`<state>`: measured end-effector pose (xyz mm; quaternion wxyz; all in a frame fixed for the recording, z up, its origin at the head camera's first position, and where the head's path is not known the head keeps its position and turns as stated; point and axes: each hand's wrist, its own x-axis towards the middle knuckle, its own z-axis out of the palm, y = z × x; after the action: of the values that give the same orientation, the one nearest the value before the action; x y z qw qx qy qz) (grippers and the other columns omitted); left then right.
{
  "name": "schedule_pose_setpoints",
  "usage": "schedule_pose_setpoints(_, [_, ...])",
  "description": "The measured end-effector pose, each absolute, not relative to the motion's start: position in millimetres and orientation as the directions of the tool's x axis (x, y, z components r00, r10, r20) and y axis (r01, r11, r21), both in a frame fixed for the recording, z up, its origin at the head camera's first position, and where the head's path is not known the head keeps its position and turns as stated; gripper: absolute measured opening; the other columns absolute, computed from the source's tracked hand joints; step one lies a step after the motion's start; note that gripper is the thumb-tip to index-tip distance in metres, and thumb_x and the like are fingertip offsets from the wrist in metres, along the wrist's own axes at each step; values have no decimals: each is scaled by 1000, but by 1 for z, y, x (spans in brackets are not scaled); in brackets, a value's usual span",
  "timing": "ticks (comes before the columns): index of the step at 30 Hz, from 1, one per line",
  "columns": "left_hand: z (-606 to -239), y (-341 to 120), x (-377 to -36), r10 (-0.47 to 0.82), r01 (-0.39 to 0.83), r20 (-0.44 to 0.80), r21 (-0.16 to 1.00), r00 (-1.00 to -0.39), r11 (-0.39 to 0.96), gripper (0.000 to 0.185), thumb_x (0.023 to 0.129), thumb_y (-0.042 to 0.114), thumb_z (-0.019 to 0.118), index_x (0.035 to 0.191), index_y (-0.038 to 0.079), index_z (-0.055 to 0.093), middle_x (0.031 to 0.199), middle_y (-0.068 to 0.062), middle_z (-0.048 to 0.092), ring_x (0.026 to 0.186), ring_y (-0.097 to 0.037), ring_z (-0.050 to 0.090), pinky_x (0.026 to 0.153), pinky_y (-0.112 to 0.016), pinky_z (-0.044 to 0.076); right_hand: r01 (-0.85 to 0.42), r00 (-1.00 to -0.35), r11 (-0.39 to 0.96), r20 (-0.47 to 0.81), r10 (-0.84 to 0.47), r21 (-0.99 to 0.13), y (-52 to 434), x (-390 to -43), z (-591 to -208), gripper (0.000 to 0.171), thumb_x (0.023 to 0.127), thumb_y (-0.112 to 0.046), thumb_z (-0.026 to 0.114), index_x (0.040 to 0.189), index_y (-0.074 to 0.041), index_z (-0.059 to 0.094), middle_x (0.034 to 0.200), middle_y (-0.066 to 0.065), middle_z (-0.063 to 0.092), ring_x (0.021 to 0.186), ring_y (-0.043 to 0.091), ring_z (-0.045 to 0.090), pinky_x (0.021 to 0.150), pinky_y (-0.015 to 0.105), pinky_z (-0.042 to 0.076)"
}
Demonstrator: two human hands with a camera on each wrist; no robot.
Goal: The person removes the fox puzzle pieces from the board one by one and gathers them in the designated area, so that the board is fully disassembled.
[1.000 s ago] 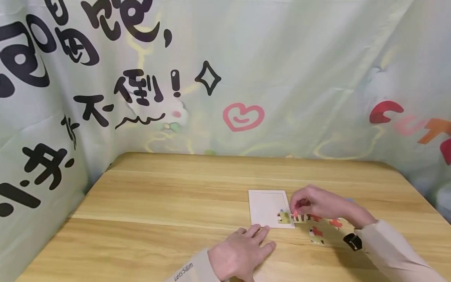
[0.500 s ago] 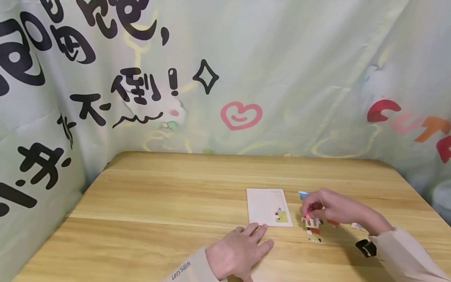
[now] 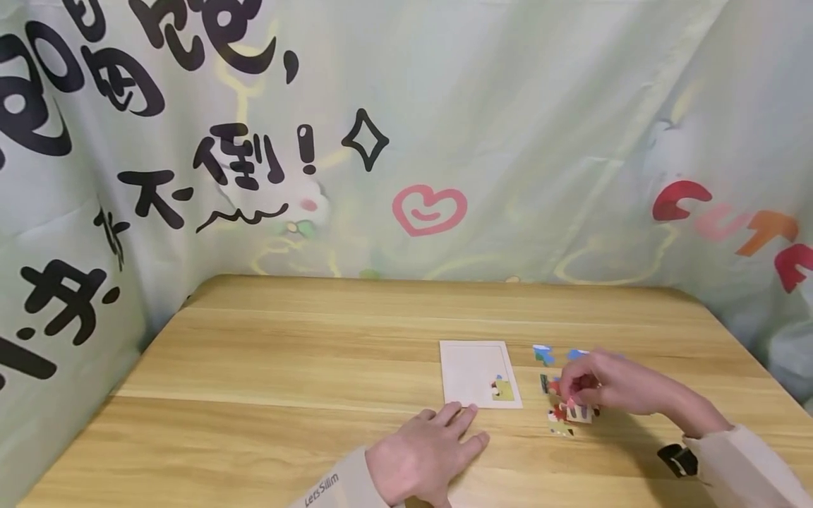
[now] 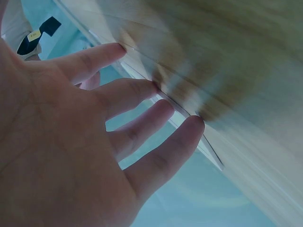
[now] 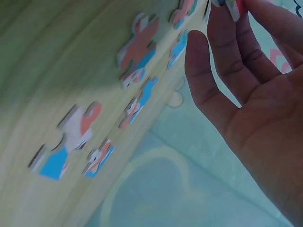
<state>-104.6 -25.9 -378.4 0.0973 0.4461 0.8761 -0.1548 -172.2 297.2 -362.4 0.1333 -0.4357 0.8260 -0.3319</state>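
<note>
A white puzzle board [image 3: 470, 367] lies flat on the table, with one yellow-green puzzle piece [image 3: 504, 389] in its near right corner. My left hand [image 3: 419, 451] has its fingers spread, and its fingertips touch the board's near edge. To the right of the board, my right hand [image 3: 625, 384] pinches a puzzle piece [image 3: 579, 413] between thumb and fingers, over other loose pieces. In the right wrist view the held piece [image 5: 235, 8] shows only in part at the top. Below it lie several jigsaw pieces, one of them reddish [image 5: 138, 47].
Two blue-topped pieces [image 3: 543, 354] lie farther back, near the right hand. A green and red piece [image 3: 560, 428] lies close to the held one. The wooden table [image 3: 267, 353] ends at a printed curtain [image 3: 540, 141] behind. A black wrist strap [image 3: 677, 460] hangs at the right sleeve.
My right hand has moved to the right, away from the board, with the pinched puzzle piece. More loose pieces have come into sight. My left hand stays at the board's edge.
</note>
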Motion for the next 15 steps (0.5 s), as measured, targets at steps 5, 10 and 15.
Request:
schedule_pose_setpoints(5, [-379,-26,-106,754,814,-311,-176,-579,553,103,71,81,68,156,32,37,164,0,26,146,-16,28,104,-29,43,-625,-571,370,80,-817,-687,304,-169,-367,26,90,11,66,89,-14,69,78,-7,64,67,-3,50,51,22,46])
schedule_pose_setpoints(10, [-380,-26,-105,753,812,-304,-201,-584,548,104,69,82,69,156,32,37,163,0,28,145,-15,29,104,-27,42,-642,-560,349,107,-822,-682,309,-166,-372,32,87,17,65,90,-14,68,79,-4,62,68,-2,49,51,21,44])
schedule_pose_setpoints(15, [-380,-26,-104,753,809,-297,-197,-587,554,105,69,82,69,155,32,37,164,-1,27,145,-16,29,104,-28,43,-622,-586,370,97,-804,-690,315,-161,-375,32,87,18,64,91,-14,68,79,-6,63,67,-2,48,50,22,42])
